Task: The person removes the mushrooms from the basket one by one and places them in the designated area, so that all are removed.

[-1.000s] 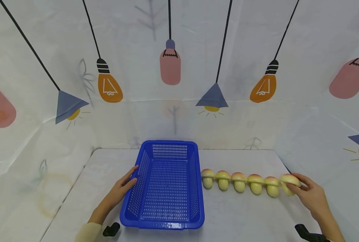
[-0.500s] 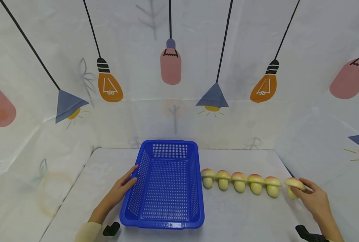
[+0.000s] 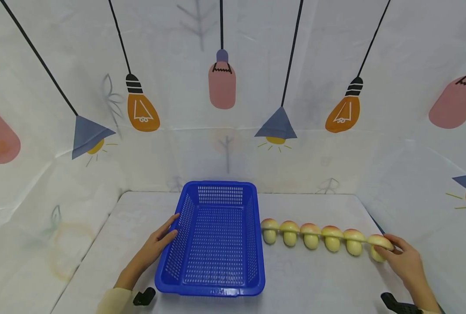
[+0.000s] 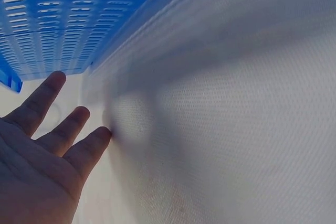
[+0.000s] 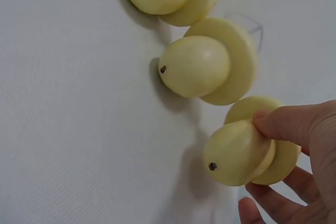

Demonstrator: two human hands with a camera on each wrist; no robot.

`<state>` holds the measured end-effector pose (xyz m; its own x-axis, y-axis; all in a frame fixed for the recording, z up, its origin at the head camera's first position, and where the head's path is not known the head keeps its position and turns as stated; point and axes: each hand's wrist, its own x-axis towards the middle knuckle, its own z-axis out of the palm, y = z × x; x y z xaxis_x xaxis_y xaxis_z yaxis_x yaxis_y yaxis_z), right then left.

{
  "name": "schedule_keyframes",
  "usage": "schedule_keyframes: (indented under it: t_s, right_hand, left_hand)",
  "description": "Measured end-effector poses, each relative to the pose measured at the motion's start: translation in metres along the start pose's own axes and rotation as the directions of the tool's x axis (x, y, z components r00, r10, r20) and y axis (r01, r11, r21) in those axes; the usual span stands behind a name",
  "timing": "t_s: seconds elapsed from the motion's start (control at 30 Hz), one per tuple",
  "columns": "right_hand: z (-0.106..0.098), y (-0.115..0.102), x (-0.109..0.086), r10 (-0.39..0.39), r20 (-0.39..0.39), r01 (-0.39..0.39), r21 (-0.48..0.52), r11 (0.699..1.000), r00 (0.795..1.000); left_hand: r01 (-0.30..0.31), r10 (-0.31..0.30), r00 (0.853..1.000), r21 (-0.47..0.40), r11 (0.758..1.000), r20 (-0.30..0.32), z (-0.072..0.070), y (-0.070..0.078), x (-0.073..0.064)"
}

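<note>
My left hand [image 3: 154, 246] rests against the left side of a blue plastic basket [image 3: 211, 291], its fingers extended; in the left wrist view three fingers are spread beneath the basket's slotted wall [image 4: 68, 30]. To the basket's right, several yellow-green toy mushrooms [image 3: 332, 242] with reddish-tinged caps run in a line. At the line's right end my right hand [image 3: 405, 261] pinches one mushroom [image 3: 379, 241] by its cap. The right wrist view shows the thumb [image 5: 286, 121] where the cap meets the pale stem [image 5: 236, 153], the other fingers behind and below.
Everything stands on a white-covered table [image 3: 311, 283]. Its back edge meets a white curtain [image 3: 233, 152] printed with lamps and bulbs. A black wrist device [image 3: 144, 297] shows below the left hand, and another device [image 3: 399, 304] below the right.
The gripped mushroom shifted right, leaving a gap beside the row, then came back left and a little nearer, close to its neighbour. My left hand and the basket stayed put.
</note>
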<state>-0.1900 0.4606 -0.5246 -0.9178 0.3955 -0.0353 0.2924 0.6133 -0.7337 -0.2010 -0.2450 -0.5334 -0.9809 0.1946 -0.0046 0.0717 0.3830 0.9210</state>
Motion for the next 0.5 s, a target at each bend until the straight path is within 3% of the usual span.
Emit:
schedule_keyframes:
  t_s: [0.33, 0.5]
  right_hand:
    - [0.003, 0.000, 0.008, -0.012, 0.021, 0.014, -0.080, 0.997, 1.000]
    - [0.004, 0.002, 0.012, -0.017, 0.029, 0.019, -0.073, 0.997, 0.999]
  left_hand:
    - [-0.001, 0.001, 1.000, -0.003, 1.000, -0.003, 0.001, 0.001, -0.001]
    - [0.002, -0.002, 1.000, -0.012, 1.000, -0.003, 0.001, 0.002, -0.001]
